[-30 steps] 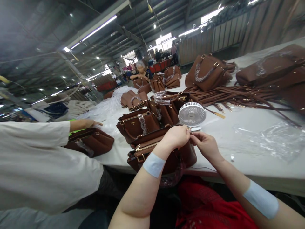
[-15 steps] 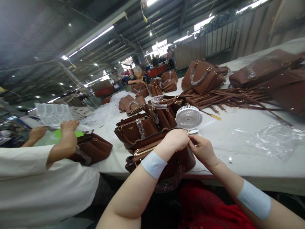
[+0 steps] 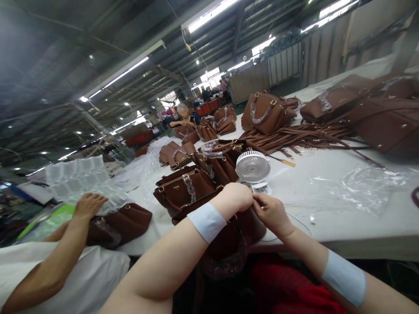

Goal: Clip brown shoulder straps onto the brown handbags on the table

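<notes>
My left hand [image 3: 238,197] is bent over the near brown handbag [image 3: 253,224], its fingers curled and mostly hidden behind its back. Touching it at the fingertips, my right hand [image 3: 271,213] is closed in a pinch at the bag's upper edge. What the fingers hold is too small to make out. The near bag stands at the table's front edge, its plastic-wrapped handle hanging down. Just behind both hands is a white round fan [image 3: 253,167]. To the left of the fan sits another brown handbag [image 3: 178,189] with a gold dragonfly emblem and a wrapped handle.
At the left, a co-worker's hand [image 3: 90,205] reaches over a brown bag [image 3: 122,224] beside clear plastic packaging [image 3: 81,174]. Brown straps [image 3: 294,136] lie in a pile behind the fan, with more bags around them. Crumpled plastic [image 3: 369,187] lies at the right.
The view has shifted slightly. My hands stay together at the near bag, the left one now covering more of its zipper. The co-worker's arms have moved, and the clear packaging sits nearer the bag there.
</notes>
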### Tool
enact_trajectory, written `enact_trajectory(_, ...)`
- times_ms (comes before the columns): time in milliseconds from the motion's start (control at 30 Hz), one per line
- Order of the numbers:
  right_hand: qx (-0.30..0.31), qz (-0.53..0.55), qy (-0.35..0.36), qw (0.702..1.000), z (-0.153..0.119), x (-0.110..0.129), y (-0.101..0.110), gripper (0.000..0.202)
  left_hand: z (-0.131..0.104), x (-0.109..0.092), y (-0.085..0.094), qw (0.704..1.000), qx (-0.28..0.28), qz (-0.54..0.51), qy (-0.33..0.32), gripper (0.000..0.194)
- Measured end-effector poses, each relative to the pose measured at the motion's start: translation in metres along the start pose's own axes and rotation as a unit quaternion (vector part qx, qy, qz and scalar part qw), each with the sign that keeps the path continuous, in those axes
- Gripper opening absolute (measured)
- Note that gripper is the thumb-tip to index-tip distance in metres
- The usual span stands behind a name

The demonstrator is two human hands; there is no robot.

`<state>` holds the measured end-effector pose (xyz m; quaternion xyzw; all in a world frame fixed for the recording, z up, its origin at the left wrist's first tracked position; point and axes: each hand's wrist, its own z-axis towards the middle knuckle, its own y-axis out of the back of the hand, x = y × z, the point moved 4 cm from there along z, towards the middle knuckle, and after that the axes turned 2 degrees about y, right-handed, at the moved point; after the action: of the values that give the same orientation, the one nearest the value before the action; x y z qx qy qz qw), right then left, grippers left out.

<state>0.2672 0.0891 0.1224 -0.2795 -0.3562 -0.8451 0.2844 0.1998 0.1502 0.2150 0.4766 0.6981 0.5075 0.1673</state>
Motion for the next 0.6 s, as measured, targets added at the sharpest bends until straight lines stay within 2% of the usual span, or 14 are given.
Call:
enact_trajectory(200, 0.002, 0.055, -0.054, 0.997, 0.003, 0.001, 0.005, 0.023, 0.001, 0.001, 0.0, 0.999, 0.033, -0.003, 0.036, 0.028)
enact_trajectory(267, 0.017, 0.083, -0.074, 0.994, 0.005, 0.0, 0.006, 0.023, -0.005, 0.004, 0.002, 0.998, 0.05, -0.012, 0.038, 0.03)
enact_trajectory(333, 0.041, 0.108, -0.086, 0.99, 0.008, -0.003, 0.006, 0.023, -0.018, 0.011, 0.008, 0.998, 0.037, -0.037, 0.041, 0.035)
enact_trajectory(400, 0.062, 0.122, -0.097, 0.986, 0.011, -0.008, 0.007, 0.024, -0.041, 0.025, 0.015, 0.994, -0.031, -0.077, 0.067, 0.042)
enact_trajectory(467, 0.061, 0.128, -0.112, 0.984, 0.013, -0.012, 0.01, 0.025, -0.075, 0.038, 0.015, 0.976, -0.14, -0.136, 0.098, 0.043)
enact_trajectory(500, 0.05, 0.125, -0.117, 0.984, 0.015, -0.014, 0.013, 0.026, -0.095, 0.042, 0.009, 0.957, -0.203, -0.174, 0.112, 0.041)
enact_trajectory(533, 0.039, 0.118, -0.115, 0.986, 0.017, -0.013, 0.016, 0.027, -0.116, 0.043, -0.003, 0.932, -0.266, -0.214, 0.121, 0.038)
enact_trajectory(600, 0.022, 0.088, -0.081, 0.993, 0.023, -0.006, 0.022, 0.029, -0.157, 0.033, -0.044, 0.864, -0.387, -0.281, 0.155, 0.043)
